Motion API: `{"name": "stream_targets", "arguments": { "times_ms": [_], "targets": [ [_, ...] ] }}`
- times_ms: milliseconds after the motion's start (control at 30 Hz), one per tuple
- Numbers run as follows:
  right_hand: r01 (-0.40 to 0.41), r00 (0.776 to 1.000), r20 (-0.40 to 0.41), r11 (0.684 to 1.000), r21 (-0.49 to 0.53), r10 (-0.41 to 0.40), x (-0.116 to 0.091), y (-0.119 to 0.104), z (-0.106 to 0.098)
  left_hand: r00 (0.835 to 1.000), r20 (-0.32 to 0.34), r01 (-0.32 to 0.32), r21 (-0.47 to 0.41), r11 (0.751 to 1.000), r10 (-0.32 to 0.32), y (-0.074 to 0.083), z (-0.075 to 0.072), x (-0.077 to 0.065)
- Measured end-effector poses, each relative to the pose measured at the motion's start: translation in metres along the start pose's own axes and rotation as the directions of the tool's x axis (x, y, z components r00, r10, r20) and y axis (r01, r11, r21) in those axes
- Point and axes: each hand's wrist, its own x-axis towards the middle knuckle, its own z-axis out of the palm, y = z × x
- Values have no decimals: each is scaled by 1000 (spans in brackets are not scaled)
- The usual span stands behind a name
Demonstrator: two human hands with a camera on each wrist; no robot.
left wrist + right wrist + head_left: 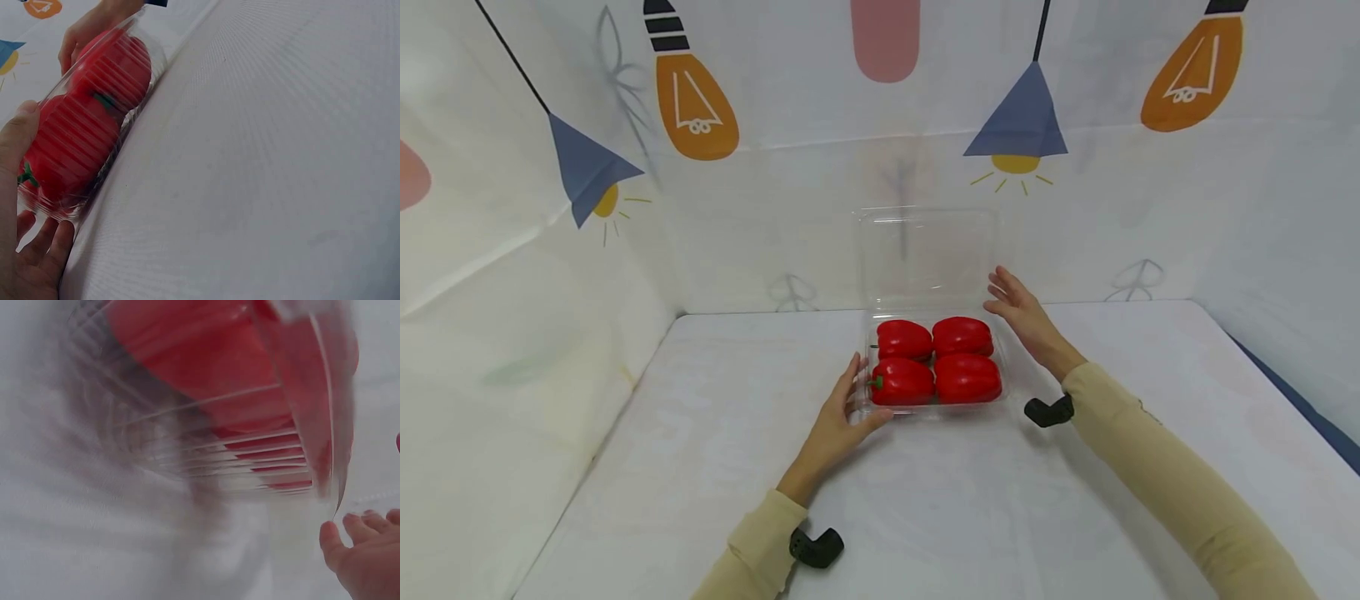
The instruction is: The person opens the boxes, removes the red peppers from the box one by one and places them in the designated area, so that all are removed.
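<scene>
A clear plastic clamshell box [1005,392] stands at the table's far side, its transparent lid [928,258] raised at the back. Inside are several red bell peppers [967,378], some showing green stems. My left hand [837,421] holds the box's near left corner, thumb at the front and fingers along the left side; in the left wrist view the thumb [25,128] lies against the ribbed plastic wall. To the right of the lid, my right hand [1026,321] is raised with its fingers spread and relaxed. Its fingertips [330,534] are close to a plastic edge; contact is unclear.
A white-covered table [925,500] lies beneath the box. Behind it hangs a white cloth backdrop [812,200] printed with lamps and bulbs, close to the raised lid. Each wrist has a black bracket [817,548] on it.
</scene>
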Motion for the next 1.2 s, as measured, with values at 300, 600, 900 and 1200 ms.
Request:
{"name": "stream_targets", "arguments": {
  "times_ms": [300, 600, 900, 1200],
  "targets": [
    [-41, 998, 39, 999, -34, 43, -1, 2, -2, 1000, -7, -1, 3, 1000, 1, 1, 1, -2],
    [-47, 998, 39, 996, -74, 50, -8, 2, -7, 1000, -10, -13, -6, 1000, 13, 0, 1, -1],
    [-38, 999, -4, 991, -126, 38, -18, 12, -10, 1000, 3, 5, -14, 1000, -5, -1, 0, -1],
    [111, 993, -11, 951, -288, -119, -33, 17, -8, 1000, -4, -14, 6, 1000, 14, -2, 0, 0]
  ]
}}
